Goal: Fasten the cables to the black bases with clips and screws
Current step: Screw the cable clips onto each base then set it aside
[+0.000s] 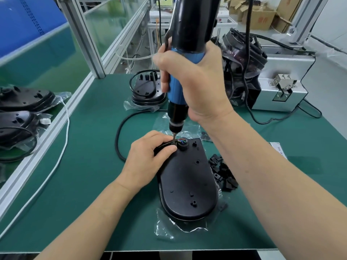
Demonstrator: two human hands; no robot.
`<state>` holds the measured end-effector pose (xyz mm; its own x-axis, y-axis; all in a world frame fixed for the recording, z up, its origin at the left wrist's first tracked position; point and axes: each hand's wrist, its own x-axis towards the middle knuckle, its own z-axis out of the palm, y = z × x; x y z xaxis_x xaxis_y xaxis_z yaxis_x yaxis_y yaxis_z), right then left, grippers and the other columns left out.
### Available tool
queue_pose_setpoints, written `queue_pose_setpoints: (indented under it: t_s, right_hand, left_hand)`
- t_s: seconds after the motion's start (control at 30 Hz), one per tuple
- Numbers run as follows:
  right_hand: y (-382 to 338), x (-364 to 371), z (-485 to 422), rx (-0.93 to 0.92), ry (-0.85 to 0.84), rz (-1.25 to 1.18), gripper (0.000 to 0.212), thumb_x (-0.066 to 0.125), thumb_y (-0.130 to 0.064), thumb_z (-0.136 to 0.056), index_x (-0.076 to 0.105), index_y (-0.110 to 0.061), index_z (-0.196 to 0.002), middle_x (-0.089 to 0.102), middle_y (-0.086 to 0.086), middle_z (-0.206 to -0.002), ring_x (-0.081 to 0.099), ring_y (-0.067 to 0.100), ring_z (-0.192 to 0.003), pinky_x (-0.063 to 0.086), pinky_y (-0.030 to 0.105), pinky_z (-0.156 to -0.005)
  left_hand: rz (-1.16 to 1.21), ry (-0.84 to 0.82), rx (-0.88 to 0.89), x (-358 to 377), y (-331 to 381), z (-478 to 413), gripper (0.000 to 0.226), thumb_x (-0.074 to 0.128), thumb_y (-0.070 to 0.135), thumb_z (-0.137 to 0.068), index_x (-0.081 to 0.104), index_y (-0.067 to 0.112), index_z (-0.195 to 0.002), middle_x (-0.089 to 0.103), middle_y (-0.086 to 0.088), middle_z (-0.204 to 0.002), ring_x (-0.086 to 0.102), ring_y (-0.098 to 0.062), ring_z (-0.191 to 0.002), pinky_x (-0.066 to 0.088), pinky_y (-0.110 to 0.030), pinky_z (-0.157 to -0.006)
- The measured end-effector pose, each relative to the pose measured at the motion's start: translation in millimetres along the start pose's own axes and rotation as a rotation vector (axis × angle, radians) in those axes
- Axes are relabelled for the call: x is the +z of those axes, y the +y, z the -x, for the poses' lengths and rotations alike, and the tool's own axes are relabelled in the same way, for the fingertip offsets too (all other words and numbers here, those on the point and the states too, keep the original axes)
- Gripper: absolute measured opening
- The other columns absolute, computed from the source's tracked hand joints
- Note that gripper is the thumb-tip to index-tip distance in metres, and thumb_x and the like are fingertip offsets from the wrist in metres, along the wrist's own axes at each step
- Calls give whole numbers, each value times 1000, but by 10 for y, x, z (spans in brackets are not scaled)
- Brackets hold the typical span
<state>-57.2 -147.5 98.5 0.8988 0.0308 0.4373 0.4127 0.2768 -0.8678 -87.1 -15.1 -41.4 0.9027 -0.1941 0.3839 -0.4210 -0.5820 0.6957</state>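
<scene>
Head view: right hand (197,81) grips screwdriver (189,25); left hand (148,158) pinches cable (120,132) on base (187,181).

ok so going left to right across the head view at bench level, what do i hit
stacked black bases on the side bench → white cord → black cable → left hand → black base being worked on → pile of black clips → white label at the mat's edge
</scene>
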Motion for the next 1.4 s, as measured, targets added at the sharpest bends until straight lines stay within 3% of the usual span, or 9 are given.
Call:
queue_pose_setpoints:
  t_s: [0.57,0.77,1.17,1.4]
  right_hand:
    - [44,56,4,43,-101,118,6,61,16,-82,55,18,-81,50,15,-57,46,23,-46,42,34,-50]
    - [62,117,-33,55,-126,195,10,64,11,-81,57,5,-78,52,13,-56,48,24,-45,43,32,-50]
    - [79,27,-14,23,-97,117,15,59,12,-80,53,2,-71,49,14,-57,44,22,-44,41,32,-50]
    - [81,-69,33,17,-99,53,5,62,3,-77,58,4,-79,50,12,-60,45,22,-50,43,34,-53]
  left_hand:
    - [-43,-24,38,-23,11,-35,15,74,22,-84,73,11,-95,61,16,-86,58,1,-82,39,-8,-80]
    - [-75,-26,57,-15,-12,-29,19,74,25,-84,72,9,-95,59,17,-85,55,5,-79,39,-6,-77]
    - [-76,-57,73,-35,-7,-50,27,71,30,-83,73,10,-102,64,10,-93,59,-2,-88,40,-6,-85]
    - [-46,-55,52,-32,2,-8,25,73,19,-85,73,12,-109,62,18,-101,58,6,-97,37,-5,-89]
